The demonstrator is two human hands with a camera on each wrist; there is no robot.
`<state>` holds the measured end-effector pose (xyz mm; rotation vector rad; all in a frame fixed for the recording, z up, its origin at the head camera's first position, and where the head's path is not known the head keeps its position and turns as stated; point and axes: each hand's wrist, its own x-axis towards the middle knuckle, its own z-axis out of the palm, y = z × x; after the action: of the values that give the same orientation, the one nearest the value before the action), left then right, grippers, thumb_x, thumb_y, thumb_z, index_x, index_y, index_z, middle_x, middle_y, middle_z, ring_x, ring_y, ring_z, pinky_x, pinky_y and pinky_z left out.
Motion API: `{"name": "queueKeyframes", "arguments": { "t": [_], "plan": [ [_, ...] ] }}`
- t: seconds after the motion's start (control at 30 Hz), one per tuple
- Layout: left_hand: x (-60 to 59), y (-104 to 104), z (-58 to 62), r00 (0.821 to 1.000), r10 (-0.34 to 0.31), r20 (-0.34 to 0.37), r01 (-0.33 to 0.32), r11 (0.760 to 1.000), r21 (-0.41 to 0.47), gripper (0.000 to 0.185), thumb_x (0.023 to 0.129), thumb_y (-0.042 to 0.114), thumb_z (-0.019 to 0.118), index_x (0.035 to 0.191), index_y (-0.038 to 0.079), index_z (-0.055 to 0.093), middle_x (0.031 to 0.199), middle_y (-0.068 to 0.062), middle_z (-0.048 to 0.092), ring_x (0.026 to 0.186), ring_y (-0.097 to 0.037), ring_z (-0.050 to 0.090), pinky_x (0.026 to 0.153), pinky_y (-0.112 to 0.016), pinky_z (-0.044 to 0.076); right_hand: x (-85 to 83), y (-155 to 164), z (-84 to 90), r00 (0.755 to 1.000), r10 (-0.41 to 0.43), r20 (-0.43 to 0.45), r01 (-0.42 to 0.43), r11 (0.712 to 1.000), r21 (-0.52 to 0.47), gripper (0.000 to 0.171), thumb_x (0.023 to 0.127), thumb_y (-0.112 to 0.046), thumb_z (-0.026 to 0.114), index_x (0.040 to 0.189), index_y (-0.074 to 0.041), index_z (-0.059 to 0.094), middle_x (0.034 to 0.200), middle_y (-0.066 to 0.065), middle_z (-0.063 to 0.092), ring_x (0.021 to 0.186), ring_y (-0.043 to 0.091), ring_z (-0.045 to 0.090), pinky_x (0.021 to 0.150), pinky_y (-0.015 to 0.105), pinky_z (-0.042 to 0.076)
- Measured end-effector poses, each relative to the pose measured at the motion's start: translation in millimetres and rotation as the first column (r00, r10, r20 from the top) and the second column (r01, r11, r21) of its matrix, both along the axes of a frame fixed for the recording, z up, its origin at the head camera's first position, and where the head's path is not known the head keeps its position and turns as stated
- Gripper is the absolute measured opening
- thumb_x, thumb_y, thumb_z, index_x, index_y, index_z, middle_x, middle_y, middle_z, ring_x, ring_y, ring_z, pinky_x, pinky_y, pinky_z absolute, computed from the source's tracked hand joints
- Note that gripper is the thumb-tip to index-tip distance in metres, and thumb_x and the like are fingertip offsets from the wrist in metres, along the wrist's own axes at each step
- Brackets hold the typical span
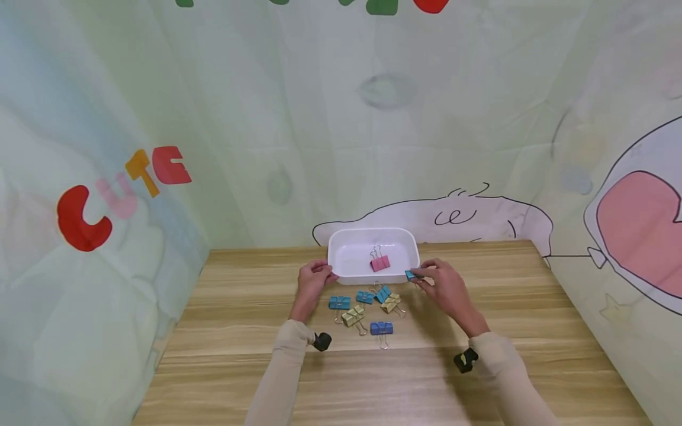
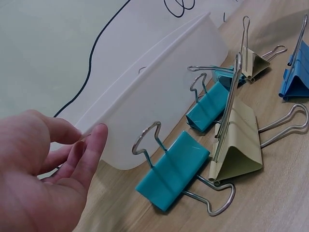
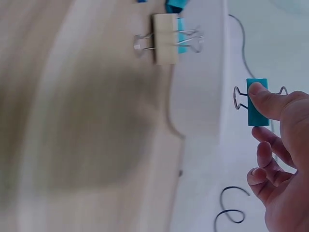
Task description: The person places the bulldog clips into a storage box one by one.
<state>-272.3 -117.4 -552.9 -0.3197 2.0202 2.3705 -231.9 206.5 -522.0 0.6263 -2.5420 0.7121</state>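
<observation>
My left hand (image 1: 313, 280) pinches the left corner of a white plastic tray (image 2: 169, 79), with fingertips at its rim. A pink binder clip (image 1: 380, 263) lies inside the tray. In my right hand (image 1: 446, 288) a teal binder clip (image 3: 258, 104) is pinched between thumb and fingers, beside the tray's right front corner. On the table in front of the tray lie several more binder clips: a teal clip (image 2: 173, 170) nearest the left hand, a cream clip (image 2: 241, 140) beside it, another cream clip (image 1: 391, 303) further right, and a blue clip (image 1: 381, 328) closest to me.
The wooden table (image 1: 245, 367) runs back to a printed cloth backdrop (image 1: 256, 148), and the tray stands close against it. More cloth hangs along the left and right sides. Black wrist cameras are strapped at both sleeves.
</observation>
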Motion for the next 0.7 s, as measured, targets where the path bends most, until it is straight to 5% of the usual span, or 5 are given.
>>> {"name": "queueKeyframes", "arguments": {
  "t": [0.27,0.7],
  "plan": [
    [-1.1,-2,0.0,1.0,-0.021,0.018,0.021,1.0,0.003,0.036,0.101,-0.006,0.058,0.134,-0.02,0.051,0.113,-0.028,0.058,0.09,-0.029,0.071,0.1,-0.048,0.059,-11.8,-10,19.1,1.0,0.02,-0.004,-0.02,0.999,0.026,0.024,0.085,-0.014,0.087,0.107,-0.008,0.082,0.104,0.018,0.072,0.091,0.034,0.067,0.074,0.048,0.062],
    [1.5,2,2.3,1.0,0.015,0.005,-0.015,1.0,-0.026,0.034,0.1,-0.006,0.061,0.13,-0.02,0.054,0.11,-0.027,0.058,0.079,-0.018,0.069,0.083,-0.031,0.066,-35.5,-20,38.7,0.995,-0.001,0.1,-0.003,0.999,0.038,0.026,0.089,-0.015,0.084,0.112,-0.004,0.08,0.109,0.02,0.07,0.094,0.033,0.065,0.077,0.048,0.063]
  ]
}}
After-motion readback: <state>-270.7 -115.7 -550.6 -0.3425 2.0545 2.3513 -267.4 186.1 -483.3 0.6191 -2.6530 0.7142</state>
